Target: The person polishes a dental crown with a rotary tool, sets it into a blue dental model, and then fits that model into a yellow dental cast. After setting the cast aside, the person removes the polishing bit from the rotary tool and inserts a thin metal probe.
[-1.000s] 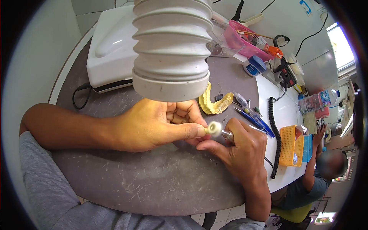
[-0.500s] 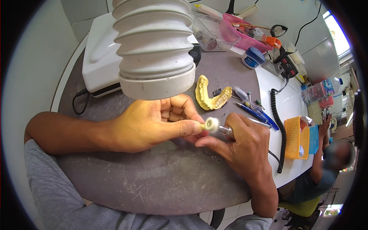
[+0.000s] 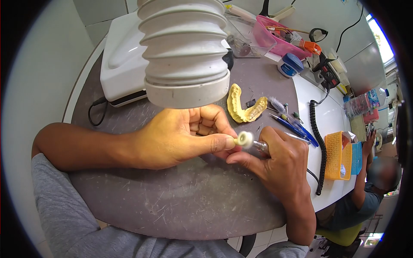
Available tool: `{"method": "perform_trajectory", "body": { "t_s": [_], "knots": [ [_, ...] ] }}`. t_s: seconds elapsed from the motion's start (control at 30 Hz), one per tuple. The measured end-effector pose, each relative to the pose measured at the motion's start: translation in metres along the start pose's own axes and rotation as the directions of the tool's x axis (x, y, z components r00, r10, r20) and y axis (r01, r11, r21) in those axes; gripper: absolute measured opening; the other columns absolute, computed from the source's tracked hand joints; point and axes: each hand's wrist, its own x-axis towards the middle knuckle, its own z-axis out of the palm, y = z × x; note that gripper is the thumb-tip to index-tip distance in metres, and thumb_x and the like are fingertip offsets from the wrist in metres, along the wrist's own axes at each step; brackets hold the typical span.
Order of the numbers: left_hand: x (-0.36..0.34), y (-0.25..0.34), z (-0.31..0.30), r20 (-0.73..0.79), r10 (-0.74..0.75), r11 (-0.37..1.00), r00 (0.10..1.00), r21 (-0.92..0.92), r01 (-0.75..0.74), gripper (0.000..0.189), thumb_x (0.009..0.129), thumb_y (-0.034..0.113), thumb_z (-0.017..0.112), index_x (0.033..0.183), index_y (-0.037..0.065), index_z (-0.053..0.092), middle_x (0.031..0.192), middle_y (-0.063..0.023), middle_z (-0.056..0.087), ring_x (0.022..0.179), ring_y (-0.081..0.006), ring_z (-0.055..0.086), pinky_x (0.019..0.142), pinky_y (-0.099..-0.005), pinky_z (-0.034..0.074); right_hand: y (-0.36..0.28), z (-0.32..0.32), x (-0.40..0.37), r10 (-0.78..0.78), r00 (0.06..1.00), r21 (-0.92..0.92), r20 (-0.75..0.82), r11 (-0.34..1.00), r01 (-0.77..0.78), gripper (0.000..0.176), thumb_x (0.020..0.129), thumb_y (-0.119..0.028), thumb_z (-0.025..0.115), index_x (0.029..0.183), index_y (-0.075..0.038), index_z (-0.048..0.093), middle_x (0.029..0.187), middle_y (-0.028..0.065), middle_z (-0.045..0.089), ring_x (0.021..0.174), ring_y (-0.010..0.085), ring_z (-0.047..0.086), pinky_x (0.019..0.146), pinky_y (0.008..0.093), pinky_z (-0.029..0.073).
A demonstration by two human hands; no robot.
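My left hand (image 3: 172, 139) pinches a small pale-yellow piece (image 3: 236, 141) between thumb and index finger; most of it is hidden. My right hand (image 3: 286, 161) is closed around a rotary handpiece (image 3: 261, 146), its metal nose pointing left. A round whitish polishing wheel (image 3: 245, 139), blurred, sits at its tip, right at the small piece. Both hands are close together over the grey worktop (image 3: 185, 198). Beyond them lies a yellow, horseshoe-shaped dental cast (image 3: 234, 103).
A white ribbed suction hose (image 3: 185, 56) hangs over my left hand, beside a white machine (image 3: 122, 56). Blue pens (image 3: 297, 129), a small brush (image 3: 276, 104) and a coiled cord (image 3: 316, 137) lie right. Farther off are a yellow basket (image 3: 337, 157), blue-lidded jar (image 3: 290, 65), pink tub (image 3: 266, 36) and another person (image 3: 365, 198).
The whole scene has shifted slightly right in view. My hands keep the same hold, with the wheel still at the small piece.
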Motion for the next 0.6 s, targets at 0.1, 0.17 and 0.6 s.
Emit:
{"method": "perform_trajectory", "body": {
  "t_s": [0.1,0.17,0.6],
  "knots": [
    [0.001,-0.0002,-0.0011,0.009,0.0,1.0,1.0,0.01,0.0,0.01,0.093,0.004,0.061,0.099,-0.004,0.059,0.105,-0.0145,0.066,0.093,-0.0189,0.068,0.085,-0.0321,0.057,-0.0011,-0.0005,0.0004,-0.025,1.0,-0.008,0.002,1.0,0.025,0.06,0.067,-0.058,0.077,0.062,-0.008,0.046,0.056,0.0039,0.051,0.045,0.0183,0.054,0.041,0.033,0.04],
    [0.0011,0.0008,-0.0009,0.026,0.012,0.999,1.0,0.032,-0.013,0.011,0.093,0.005,0.062,0.098,-0.004,0.059,0.104,-0.014,0.067,0.092,-0.0179,0.068,0.084,-0.0306,0.057,-0.0022,-0.001,0.0008,0.001,1.0,-0.009,0.005,1.0,-0.001,0.059,0.067,-0.057,0.078,0.063,-0.008,0.047,0.056,0.0043,0.051,0.045,0.0183,0.055,0.041,0.033,0.04],
    [0.0,-0.0012,0.0023,0.031,0.026,0.998,0.999,0.058,-0.028,0.009,0.093,0.005,0.062,0.094,-0.004,0.059,0.097,-0.0106,0.066,0.087,-0.0135,0.066,0.082,-0.0269,0.056,-0.003,0.0018,-0.0005,-0.006,1.0,-0.043,0.028,0.999,0.008,0.06,0.065,-0.059,0.078,0.063,-0.008,0.047,0.056,0.0032,0.05,0.046,0.0177,0.054,0.041,0.0316,0.04]
  ]
}}
